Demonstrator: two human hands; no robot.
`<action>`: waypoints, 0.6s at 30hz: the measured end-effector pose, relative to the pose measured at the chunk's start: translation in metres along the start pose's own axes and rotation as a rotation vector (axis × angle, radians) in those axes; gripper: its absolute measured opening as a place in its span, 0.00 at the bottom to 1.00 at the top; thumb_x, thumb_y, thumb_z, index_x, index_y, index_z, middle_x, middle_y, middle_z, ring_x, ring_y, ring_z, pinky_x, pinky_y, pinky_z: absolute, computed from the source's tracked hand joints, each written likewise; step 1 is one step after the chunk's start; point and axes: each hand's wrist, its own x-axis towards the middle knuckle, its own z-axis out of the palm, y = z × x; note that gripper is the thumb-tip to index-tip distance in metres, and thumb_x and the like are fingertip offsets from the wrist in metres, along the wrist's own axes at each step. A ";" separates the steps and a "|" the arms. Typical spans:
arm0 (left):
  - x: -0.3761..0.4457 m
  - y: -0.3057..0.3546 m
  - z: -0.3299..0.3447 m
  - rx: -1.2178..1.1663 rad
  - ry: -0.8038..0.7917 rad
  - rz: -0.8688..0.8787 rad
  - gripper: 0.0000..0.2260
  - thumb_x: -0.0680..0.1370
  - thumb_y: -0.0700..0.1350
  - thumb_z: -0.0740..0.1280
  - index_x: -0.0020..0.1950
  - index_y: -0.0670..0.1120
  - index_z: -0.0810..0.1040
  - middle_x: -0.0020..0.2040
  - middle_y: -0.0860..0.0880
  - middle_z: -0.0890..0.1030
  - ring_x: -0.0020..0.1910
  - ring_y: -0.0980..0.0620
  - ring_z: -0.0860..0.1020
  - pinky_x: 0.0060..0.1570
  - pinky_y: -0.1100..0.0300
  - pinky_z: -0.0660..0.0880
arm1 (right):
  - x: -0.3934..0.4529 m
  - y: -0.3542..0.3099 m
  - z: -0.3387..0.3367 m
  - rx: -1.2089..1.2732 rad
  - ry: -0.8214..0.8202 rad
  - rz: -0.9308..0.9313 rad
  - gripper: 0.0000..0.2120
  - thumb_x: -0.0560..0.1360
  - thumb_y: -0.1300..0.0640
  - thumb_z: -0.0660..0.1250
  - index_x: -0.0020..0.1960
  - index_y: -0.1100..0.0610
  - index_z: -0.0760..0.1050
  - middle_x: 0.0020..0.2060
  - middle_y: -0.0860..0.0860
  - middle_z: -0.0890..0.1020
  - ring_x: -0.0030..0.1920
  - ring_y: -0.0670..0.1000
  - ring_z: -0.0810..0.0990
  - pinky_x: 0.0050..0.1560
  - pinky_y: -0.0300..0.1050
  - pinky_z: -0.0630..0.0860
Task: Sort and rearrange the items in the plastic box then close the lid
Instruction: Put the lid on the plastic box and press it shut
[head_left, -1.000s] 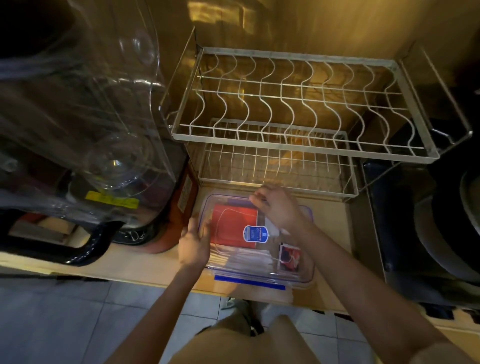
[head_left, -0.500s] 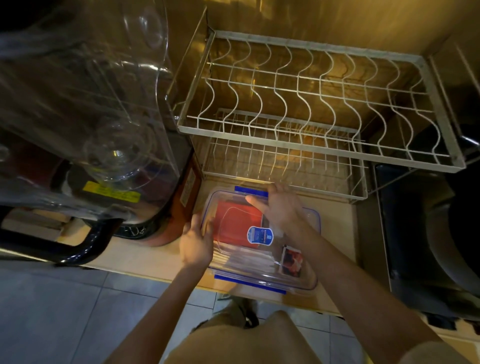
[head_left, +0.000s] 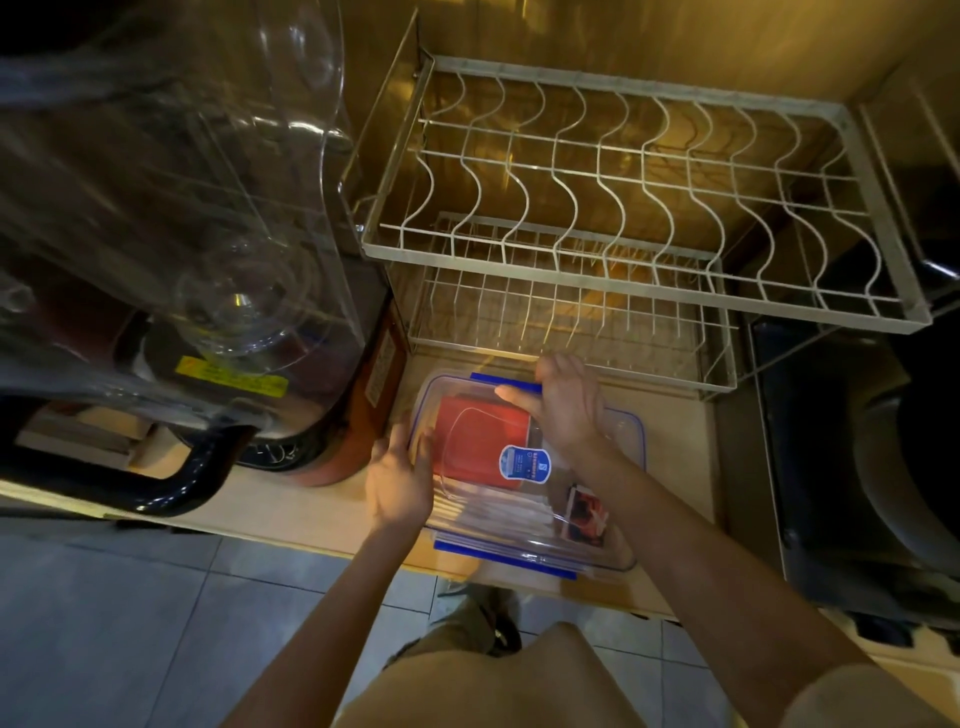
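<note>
The clear plastic box (head_left: 530, 467) sits on the wooden shelf (head_left: 675, 441) at lower centre of the frame, its lid (head_left: 587, 525) on top, much as half a second ago. The right hand (head_left: 563, 405) has moved up to the box's far edge, where its curled fingers now grip the blue clip (head_left: 498, 382). The left hand (head_left: 397, 480) still rests against the box's left side with fingers loosely spread, gripping nothing, while the dish rack (head_left: 623, 218) fills the upper frame.
</note>
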 end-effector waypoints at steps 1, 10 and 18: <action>0.000 0.000 0.000 -0.004 0.001 0.001 0.18 0.79 0.50 0.57 0.66 0.41 0.68 0.59 0.31 0.73 0.58 0.33 0.74 0.55 0.48 0.71 | 0.000 0.000 0.000 -0.008 -0.012 -0.007 0.32 0.71 0.36 0.61 0.55 0.65 0.73 0.49 0.60 0.79 0.53 0.58 0.74 0.52 0.51 0.70; -0.001 -0.004 0.002 0.002 0.016 0.044 0.21 0.79 0.51 0.56 0.69 0.43 0.66 0.62 0.33 0.73 0.61 0.34 0.72 0.58 0.47 0.71 | -0.057 0.001 -0.020 0.132 -0.071 -0.018 0.24 0.75 0.46 0.62 0.68 0.55 0.67 0.65 0.53 0.73 0.66 0.53 0.66 0.66 0.44 0.60; 0.000 -0.008 0.005 -0.042 0.055 0.066 0.19 0.79 0.51 0.58 0.64 0.40 0.69 0.59 0.31 0.75 0.58 0.33 0.73 0.55 0.47 0.71 | -0.146 0.001 0.017 0.024 -0.189 -0.231 0.42 0.68 0.38 0.63 0.75 0.56 0.54 0.76 0.55 0.55 0.76 0.53 0.47 0.75 0.49 0.40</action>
